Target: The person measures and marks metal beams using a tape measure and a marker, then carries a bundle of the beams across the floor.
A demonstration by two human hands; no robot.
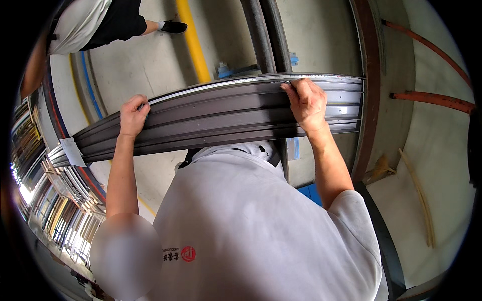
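Observation:
Several long dark grey metal profiles (221, 113) lie side by side across in front of me, forming a ribbed band. A bright, narrow edge runs along the farthest profile (216, 88). At its left part my left hand (133, 116) is closed, fingertips curled at that edge. My right hand (307, 104) is also closed on the far edge, farther right, thumb and fingers pinched together. The finger undersides are hidden. A white paper sheet (73, 152) lies over the left end of the profiles.
A brown steel beam (365, 90) stands at the profiles' right end. Dark pipes (261, 35) and a yellow floor line (193, 40) run away ahead. Another person's leg and black shoe (173, 27) show at the upper left. Racks of long stock (70, 215) fill the left side.

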